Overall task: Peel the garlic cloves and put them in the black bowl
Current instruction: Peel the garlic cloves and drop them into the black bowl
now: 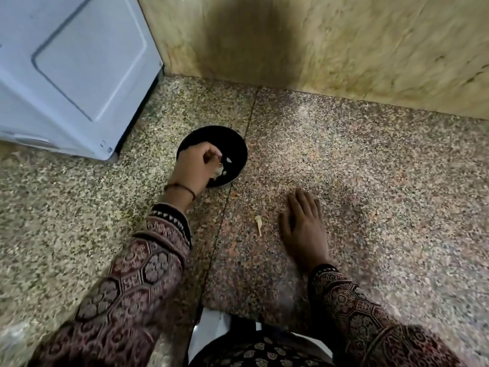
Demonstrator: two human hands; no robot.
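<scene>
speckled counter (370,181) bears black bowl (235,147), peel scrap (258,224), white appliance (74,75).

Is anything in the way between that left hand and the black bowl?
Nothing visible. The left hand, pinching pale garlic, hangs right over the open black bowl; a peel scrap lies apart on the counter.

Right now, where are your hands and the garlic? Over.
Left hand over black bowl, pinching garlic. Right hand flat on counter. Peel scrap beside it.

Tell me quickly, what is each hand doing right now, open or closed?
Left hand: curled around a pale garlic piece, above the black bowl.
Right hand: open, flat on the counter.
</scene>
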